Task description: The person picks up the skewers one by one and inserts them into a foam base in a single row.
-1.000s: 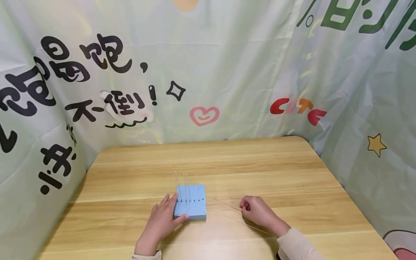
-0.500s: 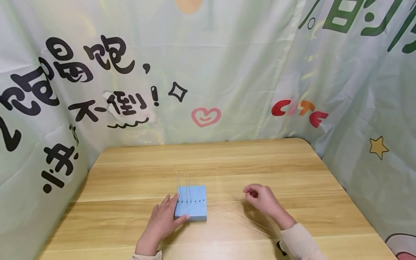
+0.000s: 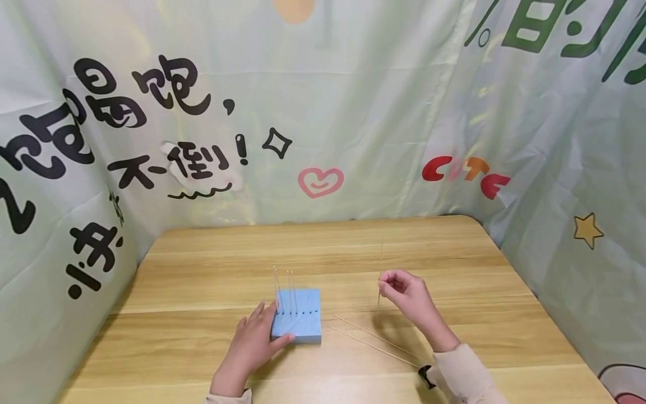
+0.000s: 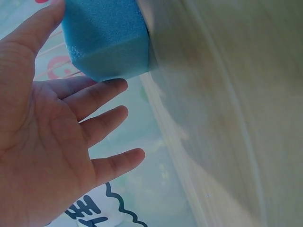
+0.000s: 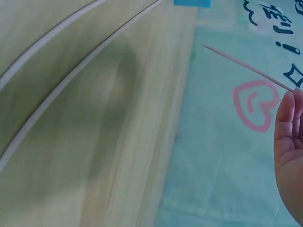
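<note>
A blue foam block [image 3: 305, 326] with a row of dark holes sits on the table. Three thin sticks [image 3: 295, 286] stand upright in its left part. My left hand [image 3: 247, 350] holds the block at its left side, thumb at the front and index finger at the left edge; the other fingers are spread, as the left wrist view shows. To the right of the block, my right hand [image 3: 410, 294] is raised over the table, pinching a thin wooden skewer [image 3: 379, 297] upright between thumb and fingertips. Its pointed end [image 5: 222, 54] shows in the right wrist view.
Two loose skewers [image 3: 375, 335] lie slanted on the wooden table [image 3: 227, 269] between the block and my right sleeve. A printed cloth [image 3: 363, 112] hangs behind the table and at both sides. A dark band [image 3: 426, 377] is on my right wrist.
My right hand has risen and moved slightly away from me, lifting a skewer from the table and turning it upright. The left hand and the block have stayed in place.
</note>
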Demonstrator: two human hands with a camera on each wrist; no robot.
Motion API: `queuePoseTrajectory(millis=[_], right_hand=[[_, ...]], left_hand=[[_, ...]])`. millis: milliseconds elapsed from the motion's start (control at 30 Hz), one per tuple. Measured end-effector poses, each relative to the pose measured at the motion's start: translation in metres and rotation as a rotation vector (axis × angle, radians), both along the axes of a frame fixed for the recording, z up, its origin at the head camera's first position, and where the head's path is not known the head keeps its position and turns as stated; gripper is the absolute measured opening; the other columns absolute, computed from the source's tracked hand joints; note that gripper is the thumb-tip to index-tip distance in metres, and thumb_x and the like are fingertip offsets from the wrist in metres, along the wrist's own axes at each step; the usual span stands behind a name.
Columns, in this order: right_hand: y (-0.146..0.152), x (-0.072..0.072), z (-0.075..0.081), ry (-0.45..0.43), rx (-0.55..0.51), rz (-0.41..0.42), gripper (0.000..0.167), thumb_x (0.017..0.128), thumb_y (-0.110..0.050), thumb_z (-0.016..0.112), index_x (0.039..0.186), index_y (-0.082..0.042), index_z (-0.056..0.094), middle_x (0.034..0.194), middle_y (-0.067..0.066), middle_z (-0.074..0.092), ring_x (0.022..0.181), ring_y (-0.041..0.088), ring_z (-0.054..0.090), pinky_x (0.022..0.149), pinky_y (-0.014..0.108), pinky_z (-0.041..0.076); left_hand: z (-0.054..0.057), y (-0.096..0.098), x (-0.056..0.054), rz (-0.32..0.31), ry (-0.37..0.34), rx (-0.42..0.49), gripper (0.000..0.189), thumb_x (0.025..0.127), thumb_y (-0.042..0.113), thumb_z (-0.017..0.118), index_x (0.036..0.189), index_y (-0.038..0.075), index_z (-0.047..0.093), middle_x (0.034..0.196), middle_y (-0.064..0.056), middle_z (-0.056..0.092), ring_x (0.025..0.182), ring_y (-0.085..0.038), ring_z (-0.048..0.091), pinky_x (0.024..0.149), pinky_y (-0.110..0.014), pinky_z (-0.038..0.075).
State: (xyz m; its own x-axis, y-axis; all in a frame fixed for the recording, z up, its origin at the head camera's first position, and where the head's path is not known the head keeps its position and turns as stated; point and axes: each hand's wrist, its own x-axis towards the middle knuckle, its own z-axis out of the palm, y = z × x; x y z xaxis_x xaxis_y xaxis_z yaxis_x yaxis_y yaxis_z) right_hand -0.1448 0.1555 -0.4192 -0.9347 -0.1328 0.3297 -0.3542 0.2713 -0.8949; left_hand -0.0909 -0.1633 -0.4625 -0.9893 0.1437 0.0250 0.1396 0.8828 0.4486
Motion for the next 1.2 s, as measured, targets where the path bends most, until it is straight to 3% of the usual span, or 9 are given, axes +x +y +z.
queuePoseTrajectory(millis=[400,633,933,1200], right_hand=[[-0.043,-0.005,0.007,0.124,-0.075,0.077,0.004,0.086,0.004,0.064,0.084,0.003,0.061,0.078,0.011,0.064,0.072,0.009,0.064,0.068,0.024,0.056],[-0.079,0.01,0.036,0.196,-0.022,0.141,0.008,0.084,0.013,0.061,0.08,0.006,0.059,0.075,0.017,0.063,0.069,0.024,0.065,0.069,0.03,0.057],[-0.105,0.01,0.038,0.219,-0.026,0.191,0.008,0.083,0.013,0.062,0.08,0.007,0.06,0.075,0.016,0.063,0.07,0.016,0.062,0.067,0.03,0.057],[-0.118,0.012,0.037,0.185,-0.002,0.208,0.008,0.083,0.012,0.062,0.08,0.006,0.06,0.076,0.013,0.062,0.07,0.014,0.057,0.067,0.027,0.056]], left_hand=[[-0.001,-0.001,-0.002,-0.003,-0.009,0.003,0.085,0.079,0.05,0.069,0.141,0.0,0.04,0.137,-0.022,0.049,0.134,-0.041,0.033,0.102,-0.067,0.026],[-0.001,-0.002,-0.001,-0.001,-0.002,0.002,0.085,0.079,0.049,0.07,0.14,-0.001,0.041,0.136,-0.022,0.049,0.133,-0.041,0.034,0.102,-0.067,0.026],[-0.001,-0.003,-0.002,-0.003,0.011,-0.002,0.084,0.079,0.049,0.07,0.14,-0.002,0.041,0.135,-0.023,0.05,0.132,-0.042,0.035,0.101,-0.067,0.027],[-0.002,-0.004,-0.003,-0.004,-0.002,-0.003,0.084,0.08,0.05,0.069,0.14,-0.001,0.041,0.136,-0.023,0.049,0.133,-0.042,0.035,0.101,-0.067,0.026]])
